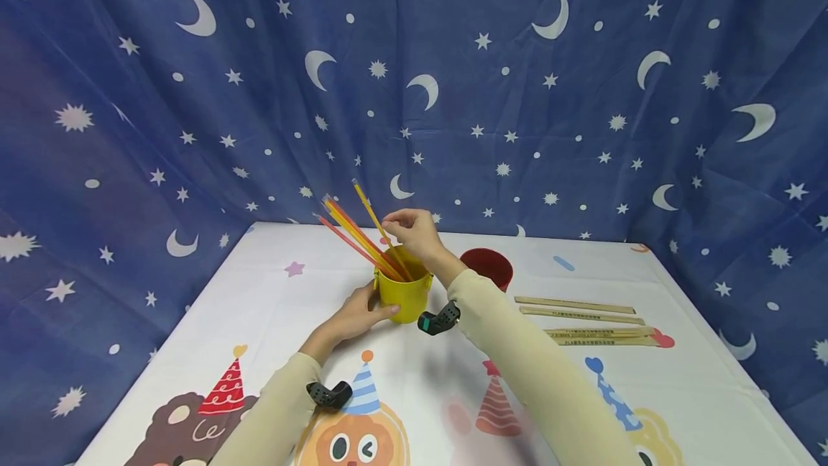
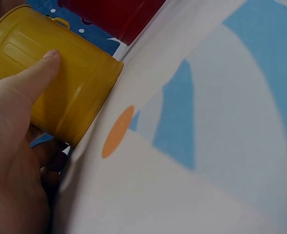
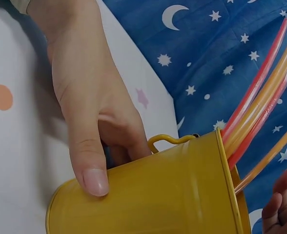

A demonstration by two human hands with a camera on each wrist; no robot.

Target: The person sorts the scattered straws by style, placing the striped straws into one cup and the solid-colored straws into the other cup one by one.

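Note:
A yellow metal bucket (image 1: 404, 299) stands on the table with several red and orange plastic-wrapped straws (image 1: 356, 236) leaning left out of it. My left hand (image 1: 354, 316) grips the bucket's lower left side, its thumb (image 2: 45, 73) along the front wall and its other fingers partly hidden behind. Above the rim, the curled fingers of my right hand (image 1: 416, 234) pinch an orange straw (image 1: 366, 201) around its middle. This straw's lower end is inside the bucket, and it stands steeper than the rest. In the right wrist view only some curled fingers (image 3: 284, 192) show.
Right behind my right forearm is a red bucket (image 1: 489, 267). Several flat wooden chopsticks (image 1: 582, 316) with printed marks lie at the table's right. A blue curtain (image 1: 453, 34) with moons and stars hangs behind the white, cartoon-printed tablecloth (image 1: 252, 293).

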